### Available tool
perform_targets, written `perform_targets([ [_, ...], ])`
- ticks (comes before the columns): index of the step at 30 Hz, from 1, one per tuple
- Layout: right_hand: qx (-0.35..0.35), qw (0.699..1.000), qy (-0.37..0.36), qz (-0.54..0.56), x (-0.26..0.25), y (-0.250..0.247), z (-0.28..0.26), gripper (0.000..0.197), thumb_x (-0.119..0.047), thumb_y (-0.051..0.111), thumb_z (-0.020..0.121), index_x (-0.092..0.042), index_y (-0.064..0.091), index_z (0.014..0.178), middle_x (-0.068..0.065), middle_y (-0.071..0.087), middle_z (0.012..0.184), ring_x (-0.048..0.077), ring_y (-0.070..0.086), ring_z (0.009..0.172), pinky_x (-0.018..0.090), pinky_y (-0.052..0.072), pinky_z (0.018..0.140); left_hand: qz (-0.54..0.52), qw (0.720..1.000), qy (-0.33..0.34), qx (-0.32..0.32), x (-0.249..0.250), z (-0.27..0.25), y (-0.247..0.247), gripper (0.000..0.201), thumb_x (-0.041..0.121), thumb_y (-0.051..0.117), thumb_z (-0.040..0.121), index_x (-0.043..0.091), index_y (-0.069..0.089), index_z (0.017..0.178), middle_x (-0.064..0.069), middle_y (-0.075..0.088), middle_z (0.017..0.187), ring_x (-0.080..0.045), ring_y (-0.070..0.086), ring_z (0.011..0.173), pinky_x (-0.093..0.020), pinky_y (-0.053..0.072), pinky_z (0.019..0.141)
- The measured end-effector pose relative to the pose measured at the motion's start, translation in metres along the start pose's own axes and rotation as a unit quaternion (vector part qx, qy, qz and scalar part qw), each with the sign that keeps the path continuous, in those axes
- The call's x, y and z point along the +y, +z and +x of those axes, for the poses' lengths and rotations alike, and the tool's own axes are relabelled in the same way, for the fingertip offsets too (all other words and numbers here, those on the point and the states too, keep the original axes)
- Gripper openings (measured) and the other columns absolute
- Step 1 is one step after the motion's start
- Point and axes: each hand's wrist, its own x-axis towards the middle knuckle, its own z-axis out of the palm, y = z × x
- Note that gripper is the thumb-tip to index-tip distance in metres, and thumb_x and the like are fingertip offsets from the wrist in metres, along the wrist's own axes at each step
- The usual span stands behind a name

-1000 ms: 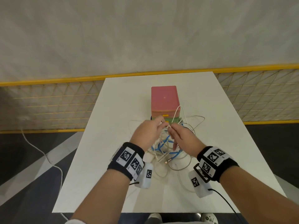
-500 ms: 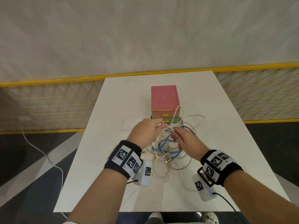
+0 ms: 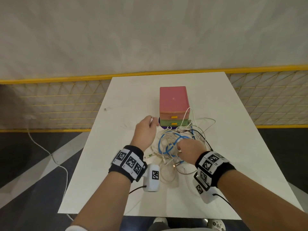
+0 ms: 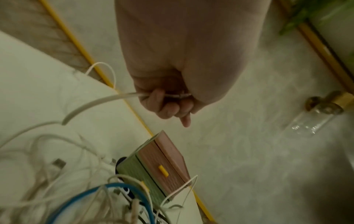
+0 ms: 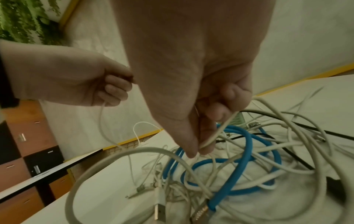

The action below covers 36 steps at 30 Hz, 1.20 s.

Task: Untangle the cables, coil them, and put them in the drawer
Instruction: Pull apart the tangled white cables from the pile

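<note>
- My left hand (image 3: 144, 132) is raised over the table (image 3: 241, 147), left of the drawers (image 3: 173, 104), its fingers (image 4: 164, 104) curled into a fist round a thin white cable (image 4: 90, 104).
- In the left wrist view that cable leaves my fist on the thumb side, bends down and runs back to the pile; a short length crosses inside the curled fingers.
- In the right wrist view a white strand also hangs below my left hand in a long loop toward the table.
- My right hand (image 3: 189, 151) sits low over the near right side of the tangle (image 3: 176, 144), fingers bent downward.
- Its thumb and fingertips (image 5: 191, 153) pinch a pale cable (image 5: 220, 130) that rises slanting from the pile; the other fingers curl above it.
- The tangle lies on the table just in front of the drawers, between my hands: many white and grey leads, one thick blue cable (image 3: 166, 145) looping through the middle, and a thin black cable (image 3: 202, 139) on the right side.
- A few plugs stick out at the near edge of the pile, among them a flat metal USB plug (image 5: 160, 212).
- One white loop stands up against the front of the drawers.
- The drawers are a small stack: pink on top, green below, each with a yellow handle (image 3: 174, 117), both shut.
- Nothing is coiled yet and all cables are outside the drawers.
- A small grey bit (image 3: 105, 109) lies alone on the far left of the table; I cannot tell what it is.
</note>
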Motion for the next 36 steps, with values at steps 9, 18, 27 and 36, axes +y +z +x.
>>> perform_targets([
  [9,0.192,0.95,-0.088,0.229,0.003,-0.013,-0.01,0.015,-0.026,0.053,0.093,-0.013,0.059,0.089,0.001,0.065,0.086,0.019,0.058,0.071,0.035,0.051,0.066,-0.138,0.983,-0.081,-0.086,-0.004,0.0,0.025,0.036,0.036,0.037,0.104,0.015,0.065,0.109,-0.009,0.07,0.1,-0.009,0.05,0.061,-0.021,0.04,0.062],
  [18,0.246,0.933,-0.158,0.21,0.008,-0.022,-0.016,0.024,-0.029,0.039,0.099,-0.02,0.049,0.079,-0.01,0.057,0.07,0.014,0.051,0.067,0.032,0.04,0.079,-0.234,0.97,0.048,-0.04,0.038,0.005,0.024,0.026,0.027,0.037,0.106,0.013,0.058,0.098,0.003,0.05,0.065,-0.003,0.043,0.052,-0.017,0.037,0.057],
  [27,0.119,0.906,-0.077,0.399,0.038,-0.003,-0.025,0.031,-0.029,0.031,0.102,-0.012,0.044,0.08,0.014,0.061,0.071,0.012,0.061,0.061,0.021,0.042,0.063,-0.356,0.934,0.039,-0.019,0.07,0.01,-0.022,0.036,0.04,0.045,0.101,0.017,0.046,0.073,0.005,0.039,0.052,-0.014,0.032,0.041,-0.027,0.03,0.04],
  [36,0.221,0.848,-0.139,0.461,0.034,-0.064,-0.021,0.023,-0.021,0.04,0.101,-0.012,0.055,0.085,0.009,0.046,0.07,0.02,0.043,0.061,0.038,0.047,0.063,0.07,0.973,0.116,-0.184,0.057,-0.005,0.001,0.042,0.046,0.05,0.097,0.013,0.065,0.076,0.001,0.06,0.066,0.002,0.044,0.048,-0.03,0.04,0.053],
])
